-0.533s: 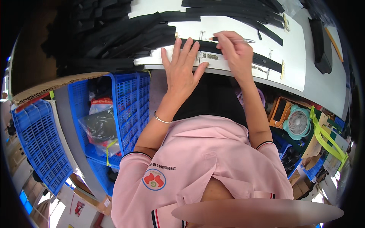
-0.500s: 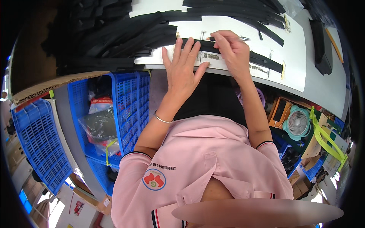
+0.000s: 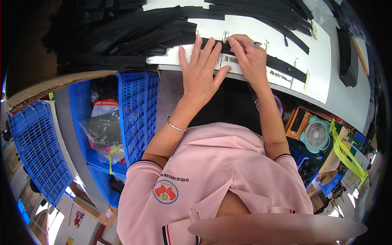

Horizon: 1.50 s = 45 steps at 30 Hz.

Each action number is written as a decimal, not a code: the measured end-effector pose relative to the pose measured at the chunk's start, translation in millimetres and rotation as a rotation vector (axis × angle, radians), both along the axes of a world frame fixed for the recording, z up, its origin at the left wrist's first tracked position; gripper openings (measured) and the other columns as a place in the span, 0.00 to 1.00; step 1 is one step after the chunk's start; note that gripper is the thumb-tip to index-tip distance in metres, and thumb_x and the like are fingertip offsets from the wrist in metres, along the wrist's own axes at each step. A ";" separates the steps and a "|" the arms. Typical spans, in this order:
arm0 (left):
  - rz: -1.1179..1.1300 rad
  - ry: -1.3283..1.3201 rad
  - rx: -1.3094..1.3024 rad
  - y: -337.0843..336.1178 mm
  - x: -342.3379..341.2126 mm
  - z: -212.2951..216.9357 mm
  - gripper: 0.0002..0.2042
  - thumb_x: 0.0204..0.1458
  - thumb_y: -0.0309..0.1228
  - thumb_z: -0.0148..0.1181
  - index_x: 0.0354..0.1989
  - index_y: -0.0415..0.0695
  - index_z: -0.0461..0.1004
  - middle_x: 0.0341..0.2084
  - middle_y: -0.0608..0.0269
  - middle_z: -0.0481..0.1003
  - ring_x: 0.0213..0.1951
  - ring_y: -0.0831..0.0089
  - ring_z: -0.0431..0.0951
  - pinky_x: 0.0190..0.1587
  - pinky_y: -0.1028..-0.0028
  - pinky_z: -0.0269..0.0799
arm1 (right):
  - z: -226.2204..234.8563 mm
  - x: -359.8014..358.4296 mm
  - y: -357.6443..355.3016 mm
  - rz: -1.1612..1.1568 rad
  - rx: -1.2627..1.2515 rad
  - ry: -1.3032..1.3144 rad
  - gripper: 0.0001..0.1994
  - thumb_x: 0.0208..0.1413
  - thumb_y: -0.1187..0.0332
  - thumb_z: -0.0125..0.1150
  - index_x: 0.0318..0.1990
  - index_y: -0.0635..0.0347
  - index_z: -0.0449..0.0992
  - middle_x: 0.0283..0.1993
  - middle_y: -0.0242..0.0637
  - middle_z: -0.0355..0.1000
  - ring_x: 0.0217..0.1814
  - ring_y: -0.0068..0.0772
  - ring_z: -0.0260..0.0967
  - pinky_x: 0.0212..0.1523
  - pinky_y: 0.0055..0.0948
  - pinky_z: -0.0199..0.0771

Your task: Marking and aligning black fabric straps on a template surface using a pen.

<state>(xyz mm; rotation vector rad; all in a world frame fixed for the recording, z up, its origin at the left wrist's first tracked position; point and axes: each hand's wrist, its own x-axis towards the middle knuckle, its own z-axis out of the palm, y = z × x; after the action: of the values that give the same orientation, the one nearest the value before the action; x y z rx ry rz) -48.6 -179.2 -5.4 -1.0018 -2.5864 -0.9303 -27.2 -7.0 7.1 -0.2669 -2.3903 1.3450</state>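
Note:
My left hand [image 3: 200,75] lies flat with its fingers spread, its fingertips on the left part of a black fabric strip [image 3: 286,67]. This strip runs across a white board [image 3: 314,57] that has dark handwritten marks and small tan tape pieces. My right hand [image 3: 251,61] is closed around a pen [image 3: 257,43], just right of my left fingertips and over the same strip. Only the pen's rear end shows clearly; its tip is hidden by my fingers.
Many black strips [image 3: 139,32] are heaped at the left and back of the table. A long black box [image 3: 347,59] stands at the right beside a yellow stick [image 3: 361,56]. Below the table edge are a blue crate [image 3: 135,110] at left and a turquoise fan [image 3: 316,134] at right.
The pen in my right hand has tilted, so less of its rear end shows now. Both hands keep their places on the strip, while the whole view has shifted slightly.

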 end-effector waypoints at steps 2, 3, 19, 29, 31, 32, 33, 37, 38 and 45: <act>-0.004 0.002 -0.006 0.1 0.3 -0.8 0.29 0.54 0.43 0.70 0.64 0.44 0.74 0.65 0.58 0.71 0.72 0.52 0.63 0.71 0.36 0.42 | -1.9 -1.7 -2.6 -0.008 0.007 0.058 0.09 0.64 0.71 0.63 0.37 0.72 0.82 0.40 0.31 0.83 0.25 0.25 0.74 0.29 0.25 0.71; -0.003 0.004 -0.005 0.0 0.3 -1.6 0.29 0.54 0.43 0.70 0.64 0.44 0.74 0.65 0.58 0.72 0.72 0.52 0.63 0.71 0.36 0.42 | -2.4 -2.5 -4.3 -0.022 -0.004 0.086 0.09 0.64 0.71 0.64 0.37 0.72 0.82 0.40 0.32 0.83 0.25 0.25 0.74 0.28 0.24 0.70; -0.002 -0.002 -0.030 1.7 0.2 1.8 0.28 0.56 0.43 0.69 0.63 0.43 0.76 0.65 0.57 0.72 0.72 0.52 0.62 0.72 0.37 0.39 | 2.3 5.2 2.9 0.122 -0.029 0.052 0.11 0.62 0.68 0.63 0.33 0.68 0.82 0.34 0.31 0.83 0.26 0.29 0.74 0.29 0.27 0.72; 0.002 -0.018 -0.038 0.7 0.1 -1.3 0.27 0.56 0.42 0.69 0.62 0.43 0.77 0.65 0.55 0.73 0.73 0.52 0.62 0.74 0.40 0.35 | 26.7 40.7 32.6 -0.096 -0.167 0.095 0.08 0.64 0.71 0.61 0.37 0.65 0.84 0.29 0.29 0.79 0.28 0.14 0.69 0.29 0.20 0.68; -0.012 -0.019 -0.039 1.1 0.3 0.4 0.26 0.57 0.42 0.69 0.62 0.43 0.76 0.65 0.55 0.73 0.73 0.51 0.61 0.74 0.40 0.34 | 21.3 50.0 49.8 -0.193 -0.161 0.162 0.09 0.66 0.70 0.61 0.37 0.65 0.84 0.27 0.28 0.77 0.27 0.11 0.65 0.28 0.18 0.65; -0.011 -0.012 -0.045 1.1 0.4 0.0 0.27 0.57 0.42 0.69 0.62 0.42 0.76 0.65 0.55 0.73 0.73 0.51 0.61 0.74 0.40 0.34 | 16.7 53.8 60.5 -0.238 -0.124 0.134 0.09 0.66 0.69 0.61 0.37 0.65 0.84 0.26 0.28 0.76 0.27 0.11 0.64 0.28 0.18 0.64; -0.009 -0.005 -0.052 0.9 0.5 0.2 0.27 0.57 0.42 0.69 0.63 0.42 0.76 0.65 0.55 0.73 0.74 0.51 0.60 0.74 0.40 0.34 | 12.2 56.0 67.5 -0.283 -0.089 0.107 0.09 0.66 0.69 0.61 0.37 0.65 0.84 0.25 0.28 0.75 0.26 0.11 0.63 0.28 0.18 0.63; -0.023 -0.020 -0.070 0.4 0.1 1.1 0.27 0.58 0.42 0.68 0.64 0.42 0.75 0.66 0.55 0.71 0.74 0.51 0.59 0.74 0.39 0.33 | 0.9 57.6 71.6 -0.261 -0.107 0.109 0.09 0.65 0.70 0.62 0.37 0.67 0.83 0.26 0.26 0.75 0.25 0.12 0.63 0.27 0.18 0.64; -0.028 -0.020 -0.081 -0.2 0.0 -0.1 0.28 0.58 0.42 0.68 0.64 0.42 0.75 0.67 0.55 0.70 0.74 0.51 0.59 0.74 0.38 0.33 | 1.5 57.9 71.5 -0.265 -0.109 0.109 0.09 0.65 0.70 0.62 0.37 0.67 0.83 0.26 0.26 0.75 0.25 0.12 0.63 0.27 0.18 0.64; -0.121 -0.019 -0.001 28.9 14.2 16.1 0.30 0.55 0.44 0.70 0.64 0.43 0.74 0.67 0.52 0.69 0.73 0.50 0.60 0.73 0.37 0.36 | 2.7 56.9 72.2 -0.255 -0.046 0.098 0.08 0.64 0.70 0.63 0.37 0.67 0.83 0.27 0.31 0.78 0.25 0.15 0.69 0.28 0.19 0.68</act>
<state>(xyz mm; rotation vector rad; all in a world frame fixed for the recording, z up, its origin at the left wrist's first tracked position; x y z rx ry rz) -34.4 -150.3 10.7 -1.1660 -2.5661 -0.9716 29.7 65.2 9.8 -0.4893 -2.1629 1.2649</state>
